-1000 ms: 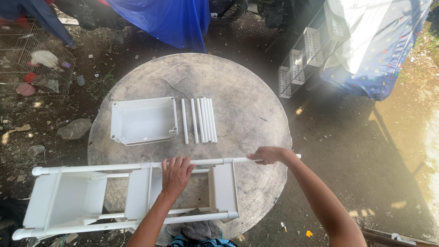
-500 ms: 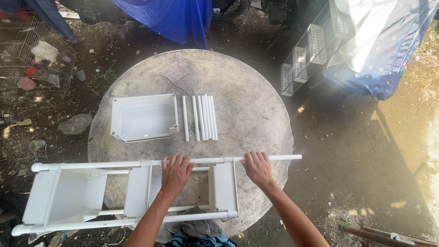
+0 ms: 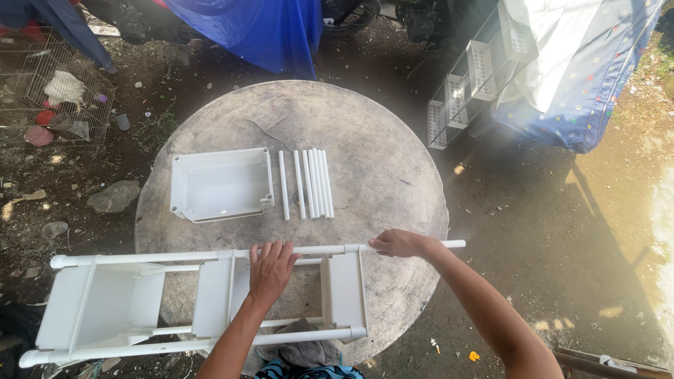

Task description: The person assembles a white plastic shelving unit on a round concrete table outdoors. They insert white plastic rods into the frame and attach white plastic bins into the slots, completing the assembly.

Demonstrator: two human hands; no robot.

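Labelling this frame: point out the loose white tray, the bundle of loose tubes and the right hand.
white tray [image 3: 219, 186], head view, on its inner floor.
loose tubes [image 3: 314, 182], head view, mid-length of the bundle.
right hand [image 3: 399, 243], head view, back of the hand on the rack's long tube.

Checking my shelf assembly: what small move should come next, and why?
Probably slide the right hand outward along the top pole, since its end pokes bare past the last tray; the left hand already steadies the rack.

Harsh sunlight is glaring in from the right of the round desk [image 3: 393, 175], hazing and washing out that side, while ground left of it is lying dim.
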